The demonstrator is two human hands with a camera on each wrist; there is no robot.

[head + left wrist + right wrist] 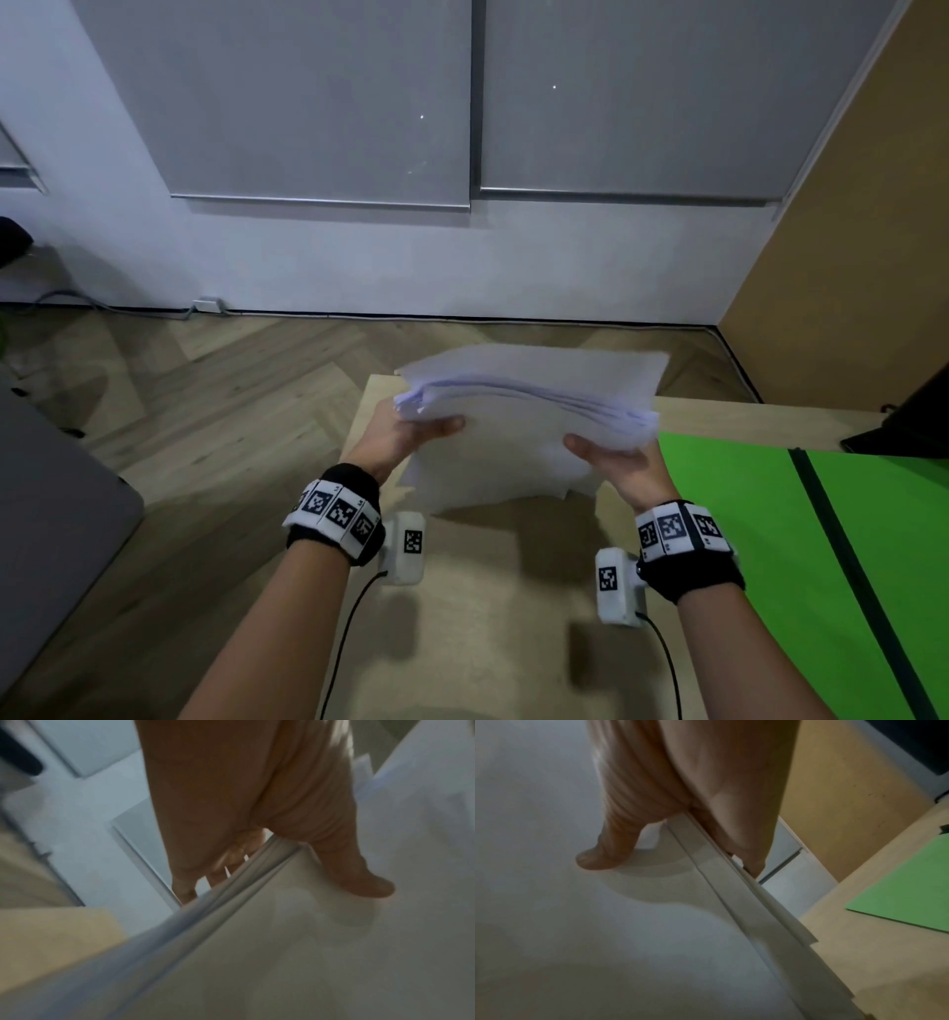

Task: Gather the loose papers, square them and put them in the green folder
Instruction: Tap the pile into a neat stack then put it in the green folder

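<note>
A stack of white papers (pixel 518 442) is held up on edge over the wooden table (pixel 462 591), its sheets fanned and uneven along the top. My left hand (pixel 411 437) grips the stack's left side, thumb on the near face and fingers behind. My right hand (pixel 616 457) grips the right side the same way. In the left wrist view the thumb (pixel 359 878) presses the papers (pixel 308 943). In the right wrist view the thumb (pixel 598 858) lies on the papers (pixel 603 923). The green folder (pixel 801 539) lies open flat on the table to the right, also the green folder (pixel 911 892).
A dark object (pixel 904 421) sits at the table's far right edge. A grey seat (pixel 46 514) stands to the left on the wood floor (pixel 205 401). A white wall and a brown panel (pixel 847 205) lie beyond the table.
</note>
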